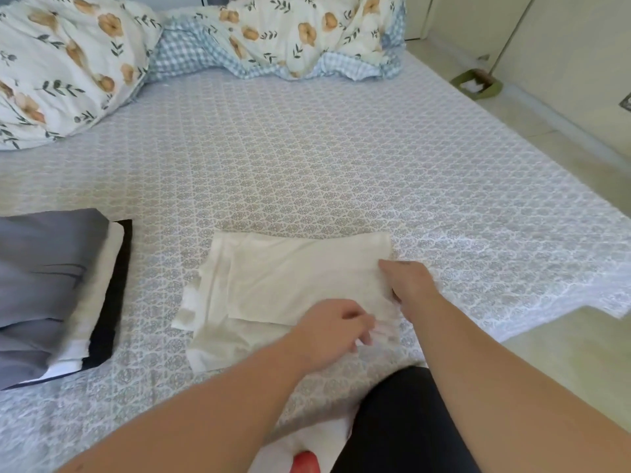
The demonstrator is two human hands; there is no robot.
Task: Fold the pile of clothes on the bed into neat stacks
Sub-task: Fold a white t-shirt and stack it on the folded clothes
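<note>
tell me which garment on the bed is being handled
The cream garment, lying alone mid-bed under both hands; the grey, white and black ones sit stacked at left, untouched.

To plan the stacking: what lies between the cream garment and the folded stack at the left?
Only bare patterned bedsheet separates the cream garment from the folded stack, as the head view shows.

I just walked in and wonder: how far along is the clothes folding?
Done, it seems: a folded stack of grey, white and black pieces lies at the left of the bed. In hand: a cream garment, partly folded, with the left hand and right hand both gripping its right edge. Left: finishing this fold and stacking it. No unfolded pile is in view.
</note>
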